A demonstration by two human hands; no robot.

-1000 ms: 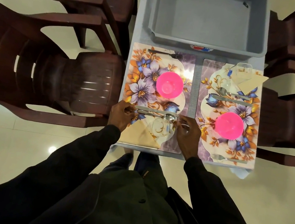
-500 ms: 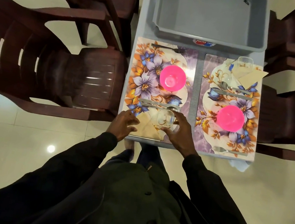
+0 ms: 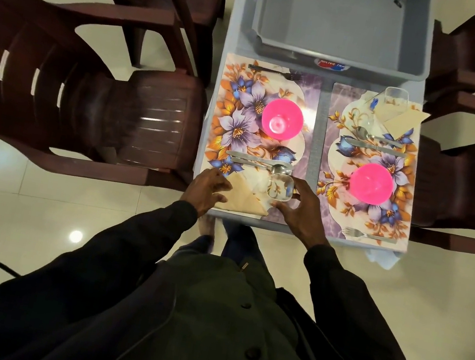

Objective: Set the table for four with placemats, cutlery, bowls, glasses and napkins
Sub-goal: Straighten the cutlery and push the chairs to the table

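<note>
**Two places laid, two to go**

The glass (image 3: 280,188) is standing on the near corner of the left placemat (image 3: 229,109), touching the folded napkin (image 3: 243,195) and just this side of the knife and spoon (image 3: 258,161). Your right hand (image 3: 303,212) is curling its thumb and fingers round the glass, grasping it where it stands. Your left hand (image 3: 208,189) is lying on the napkin's left edge; I cannot tell whether it is pinching the napkin or only pressing it.

Further out on this mat, a pink bowl (image 3: 282,119) is sitting in the middle and a fork (image 3: 274,72) is lying along the far edge. The right placemat (image 3: 340,109) is carrying the same set: bowl (image 3: 371,182), cutlery, second glass (image 3: 395,101) and second napkin (image 3: 406,120).

So you are finishing the second place, I judge. Only two mats are showing, and the grey tub (image 3: 345,18) beyond them is looking empty, so two settings are yet to be laid.
</note>
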